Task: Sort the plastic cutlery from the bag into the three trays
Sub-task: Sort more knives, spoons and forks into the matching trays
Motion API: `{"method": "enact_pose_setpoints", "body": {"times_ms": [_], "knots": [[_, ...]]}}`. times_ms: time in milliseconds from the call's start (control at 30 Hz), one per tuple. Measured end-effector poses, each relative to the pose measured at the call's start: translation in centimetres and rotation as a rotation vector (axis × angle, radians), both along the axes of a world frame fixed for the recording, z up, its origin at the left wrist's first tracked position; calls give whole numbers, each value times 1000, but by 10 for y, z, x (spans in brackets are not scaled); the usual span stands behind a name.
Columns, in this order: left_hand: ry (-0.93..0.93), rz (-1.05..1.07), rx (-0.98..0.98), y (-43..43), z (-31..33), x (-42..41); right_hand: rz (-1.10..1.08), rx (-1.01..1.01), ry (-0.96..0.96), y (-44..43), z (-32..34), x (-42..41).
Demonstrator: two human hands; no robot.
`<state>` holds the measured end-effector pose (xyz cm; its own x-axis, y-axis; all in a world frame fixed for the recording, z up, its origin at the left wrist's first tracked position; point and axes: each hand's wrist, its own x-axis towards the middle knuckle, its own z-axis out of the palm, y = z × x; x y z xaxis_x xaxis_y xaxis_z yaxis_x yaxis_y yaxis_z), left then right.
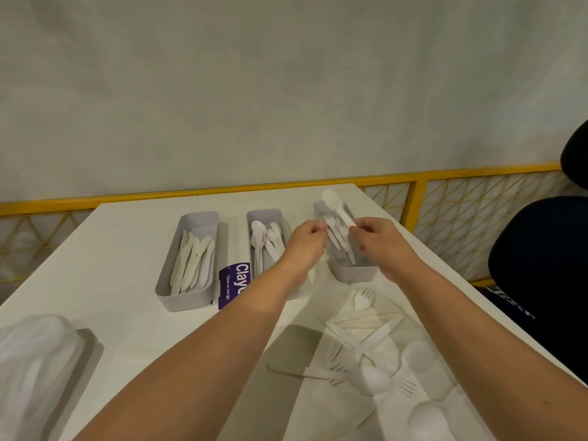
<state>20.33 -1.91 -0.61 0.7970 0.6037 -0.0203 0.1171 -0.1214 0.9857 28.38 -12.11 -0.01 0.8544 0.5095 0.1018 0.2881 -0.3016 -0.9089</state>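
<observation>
Three grey trays stand in a row on the white table (127, 237). The left tray (171, 281) holds several knives, the middle tray (264, 214) several spoons, the right tray (353, 273) several forks. My right hand (378, 240) hovers over the right tray and pinches the handle of a white spoon (334, 202), whose bowl points up and away. My left hand (307, 243) is between the middle and right trays with fingers curled; I cannot tell if it holds anything. Several loose white forks, knives and spoons (375, 361) lie on the table near me at the right.
A clear plastic bag (31, 361) lies at the near left. A purple card (235, 281) sits between the left and middle trays. A yellow mesh railing (461, 211) runs behind the table. A dark chair (541, 265) stands at the right edge.
</observation>
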Motion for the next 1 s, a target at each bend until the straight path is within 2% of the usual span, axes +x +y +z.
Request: {"method": "enact_pose_setpoints", "body": {"times_ms": [100,233,300,467,667,833,1000], "knots": [[128,-18,375,5,-8,10,-119,-205,-181,4,-5,26],[342,-193,816,7,-15,22,-141,-506,-397,22,-13,49],[460,-291,978,8,-19,23,-143,-583,-450,34,-21,58],[564,-398,983,13,-22,20,-105,-702,-500,56,-37,66],[562,-402,958,18,-18,18,-126,-981,-831,60,-40,67],[535,-392,944,17,-18,17,-50,-1134,-880,60,-44,69],[504,-360,935,14,-20,15,-4,-1164,-898,56,-47,70]]}}
